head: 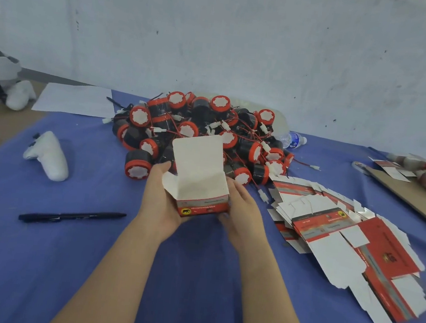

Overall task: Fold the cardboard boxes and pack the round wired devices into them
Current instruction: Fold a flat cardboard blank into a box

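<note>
Both hands cradle the small red-and-white cardboard box (200, 180) above the blue cloth, left hand (160, 196) cupping its side and base, right hand (240, 210) curled round the other. Its lid stands open, nothing inside as far as I can see. The heap of round black-and-red wired devices (202, 133) sits just behind. Those tangled red leads could drag neighbours along when one is lifted.

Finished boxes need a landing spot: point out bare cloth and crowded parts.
Bare blue cloth: between the white controller and the black pen, and nearer than the pen. Crowded: the device pile behind the held box, the flat box blanks on the right.
</note>
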`<state>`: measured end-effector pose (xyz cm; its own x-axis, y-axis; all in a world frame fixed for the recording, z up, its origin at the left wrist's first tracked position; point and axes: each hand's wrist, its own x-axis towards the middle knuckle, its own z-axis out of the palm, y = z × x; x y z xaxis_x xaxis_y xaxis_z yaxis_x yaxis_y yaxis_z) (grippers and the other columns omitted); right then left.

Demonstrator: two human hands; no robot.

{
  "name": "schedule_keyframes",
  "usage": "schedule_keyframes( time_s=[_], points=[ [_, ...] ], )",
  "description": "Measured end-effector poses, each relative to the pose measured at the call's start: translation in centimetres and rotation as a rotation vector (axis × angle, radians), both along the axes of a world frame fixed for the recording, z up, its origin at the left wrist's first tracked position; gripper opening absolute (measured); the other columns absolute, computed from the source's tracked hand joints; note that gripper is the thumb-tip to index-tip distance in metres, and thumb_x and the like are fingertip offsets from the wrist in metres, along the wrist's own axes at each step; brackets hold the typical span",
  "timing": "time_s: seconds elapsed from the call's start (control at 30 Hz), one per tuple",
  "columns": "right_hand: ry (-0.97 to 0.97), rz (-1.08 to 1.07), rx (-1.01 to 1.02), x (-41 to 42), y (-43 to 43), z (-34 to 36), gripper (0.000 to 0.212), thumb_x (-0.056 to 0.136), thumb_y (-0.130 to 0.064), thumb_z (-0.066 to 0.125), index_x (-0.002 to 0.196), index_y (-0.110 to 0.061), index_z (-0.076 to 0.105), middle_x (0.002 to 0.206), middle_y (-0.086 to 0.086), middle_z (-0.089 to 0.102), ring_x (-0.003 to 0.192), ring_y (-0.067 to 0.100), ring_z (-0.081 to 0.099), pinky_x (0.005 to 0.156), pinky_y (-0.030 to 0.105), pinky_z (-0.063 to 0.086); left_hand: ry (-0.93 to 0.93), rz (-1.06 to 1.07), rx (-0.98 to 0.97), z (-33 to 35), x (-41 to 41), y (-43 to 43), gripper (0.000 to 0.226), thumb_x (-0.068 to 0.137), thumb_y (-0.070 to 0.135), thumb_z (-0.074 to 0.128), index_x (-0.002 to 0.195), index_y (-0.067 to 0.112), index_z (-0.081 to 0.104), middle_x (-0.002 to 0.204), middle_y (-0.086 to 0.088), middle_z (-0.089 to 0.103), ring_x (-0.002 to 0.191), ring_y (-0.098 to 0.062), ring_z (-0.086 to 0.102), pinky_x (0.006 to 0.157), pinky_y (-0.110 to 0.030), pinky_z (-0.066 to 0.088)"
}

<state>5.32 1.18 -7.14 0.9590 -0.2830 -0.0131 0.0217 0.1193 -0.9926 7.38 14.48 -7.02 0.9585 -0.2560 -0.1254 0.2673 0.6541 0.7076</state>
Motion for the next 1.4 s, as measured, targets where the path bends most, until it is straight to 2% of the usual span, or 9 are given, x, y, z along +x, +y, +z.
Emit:
schedule_keyframes(
  time_s=[0.17, 0.27, 0.43, 0.67, 0.83, 1.03, 1.2, 1.3, 1.4],
  points=[
    [0.006, -0.163, -0.052, 0.6, 0.3, -0.1, 0.035, 0.101, -0.042, 0.037, 0.087, -0.021, 0.062, 0.094, 0.007, 0.068, 0.088, 0.021, 0.065, 0.078, 0.040, 0.056, -0.015, -0.015, -0.127, 0.9, -0.2, 0.3, 0.072, 0.081, 0.072, 0.048, 0.127, 0.018, 0.060, 0.114, -0.008, 0.069, 0.099, -0.029, 0.069, 0.085, -0.048, 0.055],
    [0.020, -0.108, 0.169, 0.7, 0.2, 0.0, 0.035, 0.101, -0.031, 0.043, 0.079, -0.014, 0.065, 0.078, 0.009, 0.069, 0.066, 0.015, 0.068, 0.058, 0.028, 0.053, -0.142, 0.040, 0.083, 1.0, -0.6, -0.7, 0.067, 0.083, 0.050, 0.058, 0.135, 0.009, 0.049, 0.124, -0.011, 0.064, 0.111, -0.024, 0.064, 0.094, -0.040, 0.053],
    [-0.026, -0.037, 0.080, 0.6, 2.0, -0.1, 0.036, 0.102, -0.040, 0.037, 0.114, -0.014, 0.058, 0.107, 0.008, 0.069, 0.093, 0.021, 0.069, 0.059, 0.024, 0.055, -0.173, 0.193, 0.186, 0.3, -0.6, -1.5, 0.046, 0.093, 0.020, 0.057, 0.133, -0.001, 0.047, 0.126, -0.019, 0.061, 0.109, -0.027, 0.063, 0.096, -0.037, 0.051],
    [-0.057, 0.197, -0.098, 0.1, 2.6, 0.0, 0.022, 0.093, -0.015, 0.048, 0.112, -0.017, 0.060, 0.092, -0.015, 0.067, 0.094, 0.004, 0.059, 0.074, 0.018, 0.050, -0.073, 0.132, 0.052, 0.1, -0.6, -0.6, 0.062, 0.067, 0.059, 0.058, 0.113, 0.018, 0.067, 0.111, -0.008, 0.071, 0.103, -0.023, 0.067, 0.096, -0.041, 0.050],
    [-0.133, 0.128, 0.545, -0.2, -0.7, 1.7, 0.054, 0.100, -0.053, 0.029, 0.128, -0.017, 0.057, 0.123, 0.003, 0.066, 0.116, 0.022, 0.059, 0.091, 0.034, 0.050, -0.235, 0.112, 0.236, -0.2, -0.1, -0.4, 0.081, 0.064, 0.066, 0.058, 0.128, 0.016, 0.059, 0.077, -0.002, 0.066, 0.052, -0.005, 0.060, 0.065, -0.033, 0.053],
    [-0.034, 0.134, 0.634, -0.7, -0.6, 1.1, 0.043, 0.101, -0.038, 0.038, 0.126, -0.007, 0.054, 0.127, 0.019, 0.060, 0.118, 0.036, 0.057, 0.098, 0.048, 0.047, -0.391, 0.004, 0.426, -0.6, -0.5, -0.8, 0.071, 0.070, 0.060, 0.060, 0.136, 0.038, 0.047, 0.124, 0.001, 0.065, 0.113, -0.020, 0.063, 0.090, -0.042, 0.055],
    [-0.014, 0.030, 0.493, -0.4, -0.8, 1.0, 0.025, 0.100, -0.023, 0.047, 0.112, -0.008, 0.062, 0.112, 0.015, 0.068, 0.100, 0.027, 0.065, 0.084, 0.042, 0.056, -0.411, -0.059, 0.438, -0.3, -0.9, -0.4, 0.063, 0.066, 0.062, 0.063, 0.125, 0.045, 0.052, 0.119, 0.009, 0.067, 0.111, -0.011, 0.064, 0.082, -0.029, 0.056],
    [0.070, -0.144, 0.175, -0.2, -0.6, 0.4, 0.025, 0.102, -0.028, 0.043, 0.088, -0.017, 0.062, 0.104, 0.013, 0.066, 0.095, 0.025, 0.063, 0.089, 0.047, 0.054, -0.414, -0.166, 0.372, 0.1, -1.5, -1.2, 0.063, 0.066, 0.058, 0.064, 0.125, 0.038, 0.055, 0.121, 0.004, 0.068, 0.110, -0.014, 0.065, 0.080, -0.027, 0.055],
    [0.089, -0.020, 0.207, -0.3, 0.1, 0.4, 0.029, 0.100, -0.032, 0.045, 0.112, -0.012, 0.063, 0.123, 0.017, 0.063, 0.112, 0.031, 0.061, 0.086, 0.037, 0.051, -0.373, -0.254, 0.250, 0.4, -1.8, -1.7, 0.065, 0.072, 0.055, 0.061, 0.131, 0.028, 0.055, 0.124, -0.001, 0.067, 0.116, -0.020, 0.062, 0.083, -0.032, 0.057]
  ],
)
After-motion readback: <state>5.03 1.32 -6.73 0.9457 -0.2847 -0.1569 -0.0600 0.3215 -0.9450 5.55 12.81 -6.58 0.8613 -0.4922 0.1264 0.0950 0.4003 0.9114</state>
